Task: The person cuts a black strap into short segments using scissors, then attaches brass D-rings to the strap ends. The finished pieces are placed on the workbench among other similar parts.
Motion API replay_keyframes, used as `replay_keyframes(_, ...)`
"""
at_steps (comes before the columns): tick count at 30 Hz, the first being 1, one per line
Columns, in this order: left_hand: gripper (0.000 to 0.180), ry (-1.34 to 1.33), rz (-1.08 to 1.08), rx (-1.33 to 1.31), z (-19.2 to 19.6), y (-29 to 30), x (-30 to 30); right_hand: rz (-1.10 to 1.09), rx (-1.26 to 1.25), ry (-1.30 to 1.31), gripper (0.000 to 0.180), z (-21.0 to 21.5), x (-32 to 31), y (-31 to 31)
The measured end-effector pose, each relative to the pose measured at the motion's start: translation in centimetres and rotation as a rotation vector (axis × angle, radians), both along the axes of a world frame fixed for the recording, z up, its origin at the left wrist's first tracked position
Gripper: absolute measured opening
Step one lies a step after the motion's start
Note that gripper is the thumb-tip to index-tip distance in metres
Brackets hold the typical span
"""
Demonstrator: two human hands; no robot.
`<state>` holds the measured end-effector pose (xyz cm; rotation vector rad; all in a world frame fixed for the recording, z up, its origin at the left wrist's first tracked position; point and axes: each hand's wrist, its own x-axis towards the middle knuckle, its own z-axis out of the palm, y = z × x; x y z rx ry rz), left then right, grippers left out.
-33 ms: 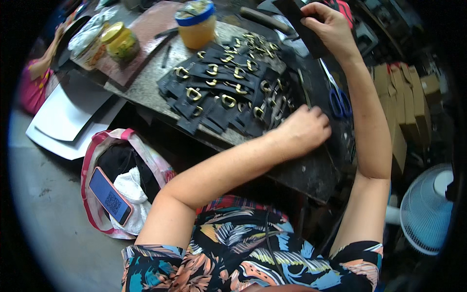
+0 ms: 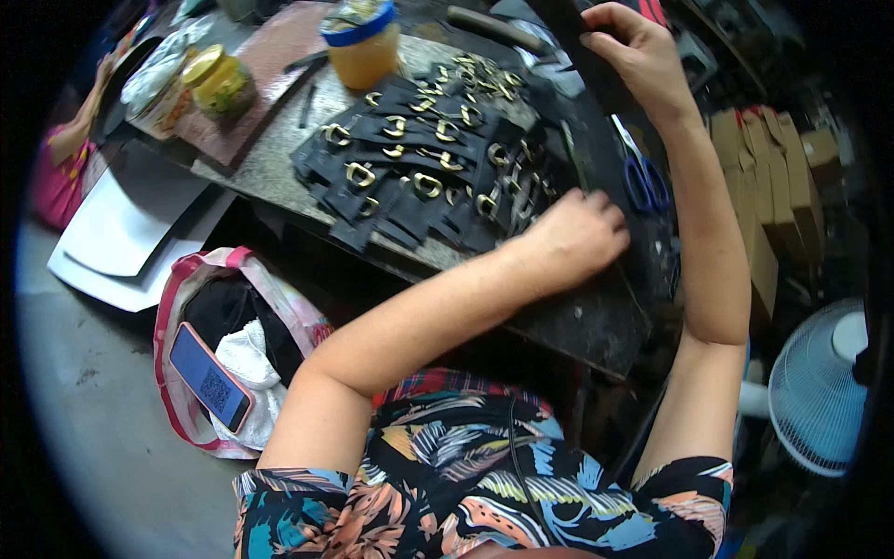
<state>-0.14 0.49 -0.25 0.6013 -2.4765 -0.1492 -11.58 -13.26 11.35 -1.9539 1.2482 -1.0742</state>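
At the top right my right hand (image 2: 638, 61) is closed, thumb against fingers, on a dark flat strip (image 2: 579, 51) whose upper end leaves the picture. My left hand (image 2: 582, 238) hovers over or rests on the near right part of the bench, its fingers curled. A thin greenish stick (image 2: 573, 158) meets those fingers; whether it is gripped cannot be made out. Left of this hand lie several rows of black straps (image 2: 400, 140) with brass-coloured rings and clasps. Blue-handled scissors (image 2: 643, 182) lie below the raised strip, beside my right forearm.
A blue-lidded tub (image 2: 361, 51) and a yellow-lidded jar (image 2: 219, 84) stand on the bench's far side. A bag (image 2: 168, 363) with a phone (image 2: 212, 377) is at lower left. Cardboard (image 2: 764, 177) and a fan (image 2: 819, 396) are on the right. Another person's arm (image 2: 88, 112) shows far left.
The view has shifted slightly, so the bench things appear a little farther left and higher. Both hands keep nearly the same pose, the right one still holding the dark strip.
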Motion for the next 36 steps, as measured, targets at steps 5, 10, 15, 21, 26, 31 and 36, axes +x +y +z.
replay_keyframes(5, 0.039, 0.008, -0.027, 0.080, 0.0, -0.3, -0.3, -0.056, -0.198, -0.074, 0.022, 2.3, -6.4, 11.6)
replay_keyframes(10, 0.033, 0.125, -0.092, 0.014, -0.1, -0.9, -0.2, -0.294, -0.179, -0.118, 0.018, 1.8, -9.8, 22.3)
replay_keyframes(15, 0.049, 0.086, -0.097, 0.073, -0.1, -0.7, -0.5, -0.244, -0.181, -0.107, 0.018, -3.6, -9.3, 28.0)
replay_keyframes(21, 0.039, 0.118, -0.077, -0.048, 0.6, -3.2, -1.8, -0.173, -0.243, 0.167, 0.025, -4.3, -9.0, 30.0)
replay_keyframes(26, 0.038, 0.068, 0.053, -0.253, 0.5, -7.2, -3.2, -0.037, -0.248, 0.323, 0.023, -4.3, -8.9, 28.5)
replay_keyframes(31, 0.061, -0.096, 0.017, -0.019, 2.5, -6.8, -1.2, 0.059, -0.143, 0.573, 0.018, -6.4, -8.0, 26.0)
replay_keyframes(36, 0.047, 0.143, 0.004, -0.011, 4.7, -2.5, 2.9, 0.137, -0.227, 0.630, 0.026, -6.4, -7.7, 25.2)
